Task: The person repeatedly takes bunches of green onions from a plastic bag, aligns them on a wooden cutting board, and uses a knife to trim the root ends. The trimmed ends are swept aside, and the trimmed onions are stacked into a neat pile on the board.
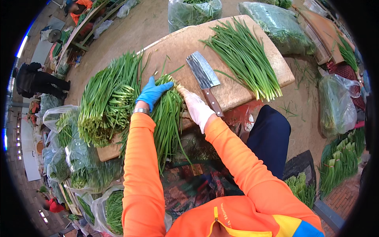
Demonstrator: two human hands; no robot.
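Note:
My left hand (pixel 153 92), in a blue glove, lies on a bunch of garlic chives (pixel 167 118) whose leaves hang over the board's near edge. At the cut ends of that bunch is my right hand (pixel 194 103), in a whitish glove, its fingers partly hidden. A large pile of chives (pixel 109 89) stands just left of my left hand. Right of my hands a cleaver (pixel 204 72) with a wooden handle rests on the wooden board (pixel 174 50), its handle towards me. Loose chives (pixel 245 56) are spread on the board's right part, stem ends nearest me.
Plastic bags of greens stand beyond the board (pixel 195 14), at the right (pixel 337 103) and at the left (pixel 86 157). Tied chive bunches (pixel 340 160) lie at the lower right. My knee (pixel 271 136) is beside the board. Other people (pixel 38 78) are farther off at the left.

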